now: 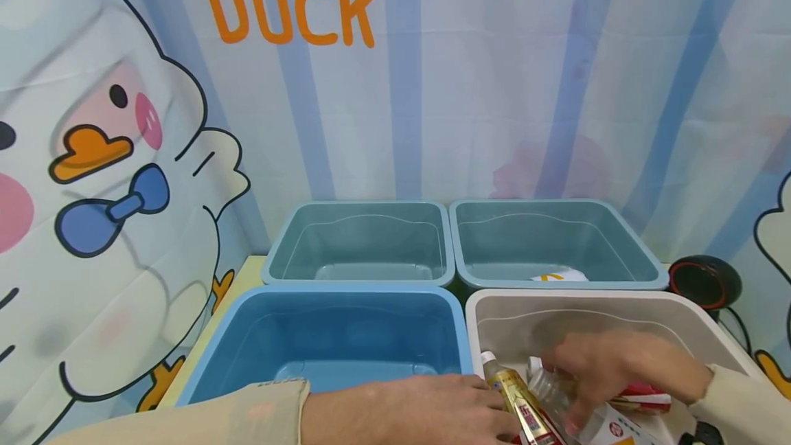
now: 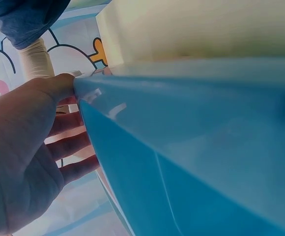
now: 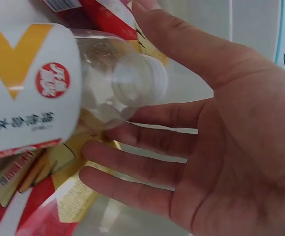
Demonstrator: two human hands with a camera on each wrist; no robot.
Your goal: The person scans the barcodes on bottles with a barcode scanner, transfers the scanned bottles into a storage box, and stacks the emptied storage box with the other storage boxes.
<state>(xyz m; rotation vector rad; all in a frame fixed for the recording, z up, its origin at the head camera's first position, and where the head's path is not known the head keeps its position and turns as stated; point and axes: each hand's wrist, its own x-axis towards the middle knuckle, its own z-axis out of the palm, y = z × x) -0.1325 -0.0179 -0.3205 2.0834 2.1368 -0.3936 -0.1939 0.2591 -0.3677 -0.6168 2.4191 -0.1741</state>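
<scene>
My right hand (image 1: 608, 362) reaches down into the off-white bin (image 1: 624, 294), over a clear bottle (image 3: 98, 83) with a white label bearing an orange V. In the right wrist view its fingers are extended and spread beside the bottle's neck, with the thumb near a red package (image 3: 115, 17). Below the bottle lies a red and gold package (image 3: 66, 191). My left hand (image 1: 439, 407) extends across the blue bin's (image 1: 346, 289) right side, fingertips beside a bottle with a gold label (image 1: 522, 404). The left wrist view shows its loosely extended fingers at the blue rim.
Two teal bins stand behind: the left one (image 1: 358, 204) and the right one (image 1: 525, 204), which holds a white and yellow item (image 1: 559, 275). A round black device (image 1: 704, 281) with a cable sits at the right. A duck-print curtain (image 1: 482, 88) hangs behind.
</scene>
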